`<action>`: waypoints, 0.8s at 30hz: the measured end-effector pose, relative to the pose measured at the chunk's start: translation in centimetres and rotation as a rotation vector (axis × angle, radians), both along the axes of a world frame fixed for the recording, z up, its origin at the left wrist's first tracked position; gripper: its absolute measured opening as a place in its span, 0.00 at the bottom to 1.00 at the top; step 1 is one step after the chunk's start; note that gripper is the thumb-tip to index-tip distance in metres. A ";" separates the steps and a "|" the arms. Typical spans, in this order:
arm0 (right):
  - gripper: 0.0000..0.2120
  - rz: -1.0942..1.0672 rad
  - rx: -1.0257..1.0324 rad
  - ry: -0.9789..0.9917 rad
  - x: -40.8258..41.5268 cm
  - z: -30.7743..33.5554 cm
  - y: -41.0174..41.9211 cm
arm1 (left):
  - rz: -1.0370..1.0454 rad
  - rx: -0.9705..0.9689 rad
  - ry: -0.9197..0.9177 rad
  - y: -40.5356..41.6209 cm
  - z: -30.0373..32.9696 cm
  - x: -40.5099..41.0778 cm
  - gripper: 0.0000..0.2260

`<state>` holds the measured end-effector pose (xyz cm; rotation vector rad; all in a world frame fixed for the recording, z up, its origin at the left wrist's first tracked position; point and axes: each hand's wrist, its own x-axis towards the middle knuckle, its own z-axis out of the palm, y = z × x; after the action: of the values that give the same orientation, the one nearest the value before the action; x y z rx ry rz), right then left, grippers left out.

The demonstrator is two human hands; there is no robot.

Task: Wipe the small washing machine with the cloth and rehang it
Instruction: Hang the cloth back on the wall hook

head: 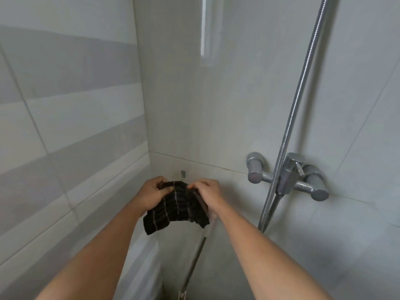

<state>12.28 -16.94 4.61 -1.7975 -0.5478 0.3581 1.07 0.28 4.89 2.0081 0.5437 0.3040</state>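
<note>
A dark cloth (pixel 176 207) with thin pale stripes hangs between both my hands in the corner of a tiled bathroom. My left hand (pixel 152 194) grips its upper left edge and my right hand (pixel 206 191) pinches its upper right edge. A small metal wall hook (pixel 183 174) sits on the tile just above and between my hands, apart from the cloth. The cloth's lower part droops over my left wrist. A white rounded body (pixel 142 260), perhaps the small washing machine, shows at the lower left, mostly hidden by my left arm.
A chrome shower mixer (pixel 287 176) juts from the right wall, with a metal hose (pixel 303 87) running up from it. A thin metal pole (pixel 194 263) leans in the corner under the cloth. Tiled walls close in on the left and ahead.
</note>
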 end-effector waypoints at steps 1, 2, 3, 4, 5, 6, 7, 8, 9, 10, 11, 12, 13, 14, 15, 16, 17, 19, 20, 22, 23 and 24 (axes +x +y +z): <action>0.07 0.014 -0.036 -0.078 0.7 0.2 0.6 | 0.005 0.070 -0.020 0.5 0.3 1.0 0.03; 0.06 0.020 -0.065 -0.165 1.3 0.4 1.3 | 0.016 0.163 -0.040 1.1 0.4 1.9 0.03; 0.05 0.020 -0.091 -0.247 2.0 0.4 2.1 | 0.036 0.289 -0.061 1.6 0.4 2.7 0.03; 0.04 0.029 -0.119 -0.320 2.4 0.6 2.8 | 0.063 0.443 -0.080 2.0 0.2 3.4 0.05; 0.03 0.033 -0.149 -0.392 2.8 0.7 3.4 | 0.083 0.580 -0.093 2.2 -0.1 4.0 0.07; 0.04 0.016 -0.182 -0.491 3.2 0.8 3.9 | 0.095 0.666 -0.116 2.4 -0.4 4.5 0.07; 0.07 0.002 -0.225 -0.604 3.6 0.6 4.3 | 0.093 0.710 -0.143 2.5 -0.8 5.0 0.06; 0.10 0.000 -0.286 -0.720 3.9 0.3 4.6 | 0.082 0.733 -0.163 2.7 -1.3 5.6 0.06; 0.12 0.010 -0.366 -0.827 4.4 -0.3 4.9 | 0.072 0.751 -0.180 2.9 -1.8 6.3 0.06; 0.14 0.023 -0.449 -0.921 4.7 -0.7 5.0 | 0.064 0.766 -0.189 3.1 -2.4 6.9 0.06; 0.14 0.036 -0.519 -0.984 4.9 -1.1 5.0 | 0.061 0.770 -0.192 3.3 -3.0 7.5 0.06; 0.13 0.035 -0.562 -1.024 5.1 -1.5 5.0 | 0.060 0.760 -0.190 3.3 -3.6 8.0 0.05; 0.11 0.031 -0.592 -1.042 5.0 -1.9 4.9 | 0.055 0.745 -0.179 3.3 -4.2 8.3 0.05; 0.09 0.040 -0.616 -1.044 4.9 -2.3 4.8 | 0.045 0.730 -0.166 3.2 -4.8 8.5 0.05; 0.09 0.041 -0.637 -1.054 4.8 -2.9 4.8 | 0.034 0.705 -0.146 3.0 -5.5 8.5 0.05; 0.09 0.037 -0.664 -1.064 4.6 -3.6 4.8 | 0.022 0.660 -0.114 2.9 -6.2 8.5 0.05; 0.10 0.026 -0.681 -1.063 4.3 -4.1 4.6 | 0.002 0.591 -0.083 2.7 -6.8 8.4 0.07; 0.18 0.055 -0.656 -0.945 3.9 -5.3 4.3 | -0.028 0.423 -0.076 2.2 -7.9 7.9 0.13; 0.24 0.090 -0.660 -0.856 3.4 -5.8 3.9 | -0.023 0.350 -0.096 2.0 -8.3 7.4 0.16; 0.31 0.110 -0.653 -0.708 2.7 -6.6 3.2 | 0.012 0.266 -0.160 1.4 -8.8 6.1 0.22; 0.33 0.095 -0.637 -0.663 2.1 -6.6 2.7 | 0.024 0.270 -0.193 0.6 -9.2 5.1 0.24; 0.33 0.081 -0.612 -0.645 1.7 -6.8 2.3 | 0.051 0.279 -0.216 -0.2 -10.1 4.1 0.26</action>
<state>13.96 -14.64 -2.17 -2.5025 -1.0424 -0.0269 5.15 0.08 -5.25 2.1952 0.4341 0.6496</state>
